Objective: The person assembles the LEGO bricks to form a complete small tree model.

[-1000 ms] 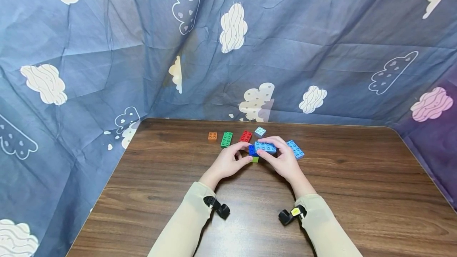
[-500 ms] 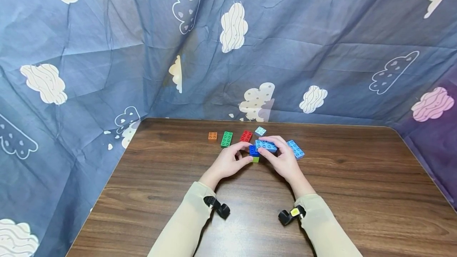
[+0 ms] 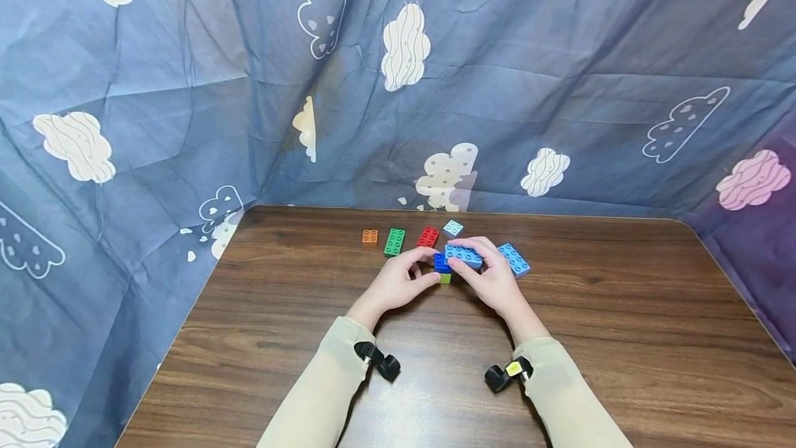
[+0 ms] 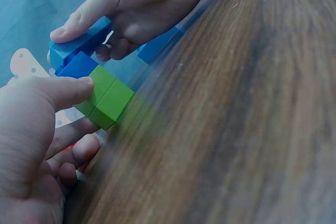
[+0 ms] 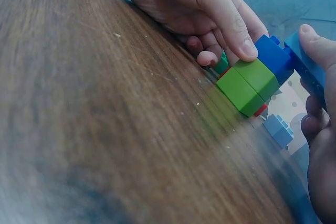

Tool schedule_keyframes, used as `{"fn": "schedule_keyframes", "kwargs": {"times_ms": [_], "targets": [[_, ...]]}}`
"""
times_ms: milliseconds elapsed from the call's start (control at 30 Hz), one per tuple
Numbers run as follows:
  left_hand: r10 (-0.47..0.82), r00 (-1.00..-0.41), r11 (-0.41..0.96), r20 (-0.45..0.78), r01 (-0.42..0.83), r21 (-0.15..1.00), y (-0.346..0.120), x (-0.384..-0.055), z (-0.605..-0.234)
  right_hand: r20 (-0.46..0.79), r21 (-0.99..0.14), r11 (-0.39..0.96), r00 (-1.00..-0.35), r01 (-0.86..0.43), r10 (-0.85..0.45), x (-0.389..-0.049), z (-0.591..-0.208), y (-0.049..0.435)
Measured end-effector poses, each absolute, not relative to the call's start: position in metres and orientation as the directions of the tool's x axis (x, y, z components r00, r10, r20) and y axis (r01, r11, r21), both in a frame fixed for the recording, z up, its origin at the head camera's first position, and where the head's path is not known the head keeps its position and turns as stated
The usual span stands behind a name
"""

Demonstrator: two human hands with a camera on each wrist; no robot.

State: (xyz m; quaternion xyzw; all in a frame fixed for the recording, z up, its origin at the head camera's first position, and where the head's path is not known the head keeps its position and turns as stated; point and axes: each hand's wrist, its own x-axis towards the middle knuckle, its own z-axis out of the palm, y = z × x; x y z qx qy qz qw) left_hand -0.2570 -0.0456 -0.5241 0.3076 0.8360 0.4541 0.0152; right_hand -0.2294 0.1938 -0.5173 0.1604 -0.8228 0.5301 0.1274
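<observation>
My left hand (image 3: 401, 278) pinches a small stack between thumb and fingers. At its bottom are two lime green bricks (image 4: 112, 103), with a dark blue brick (image 5: 274, 59) on top. The left thumb lies across the side of the stack. My right hand (image 3: 495, 278) grips a light blue toy brick (image 3: 463, 255) with two rows of studs, thumb on the near side and fingers on the far side. One end of this brick overlaps the dark blue brick's top and the rest sticks out to the right. In the right wrist view it looks tilted against the dark blue studs.
Behind the hands lie an orange brick (image 3: 370, 236), a green brick (image 3: 394, 243), a red brick (image 3: 428, 237) and a pale blue brick (image 3: 453, 228). Another light blue brick (image 3: 514, 260) lies just right of my right hand. A cloud-patterned cloth (image 3: 348, 157) hangs behind the wooden table (image 3: 280, 337).
The light blue brick in my right hand has shifted up very slightly over the stack. Both hands stay in nearly the same place, and the loose bricks lie as before.
</observation>
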Motion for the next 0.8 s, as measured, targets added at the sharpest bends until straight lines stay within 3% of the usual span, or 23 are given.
{"fn": "schedule_keyframes", "kwargs": {"times_ms": [800], "targets": [[0.521,-0.824,0.408,0.223,0.470,0.783,-0.0446,-0.2534,-0.5183,0.422,-0.833,0.331,-0.896,-0.444,-0.140,-0.2327,-0.5235,0.1929]]}}
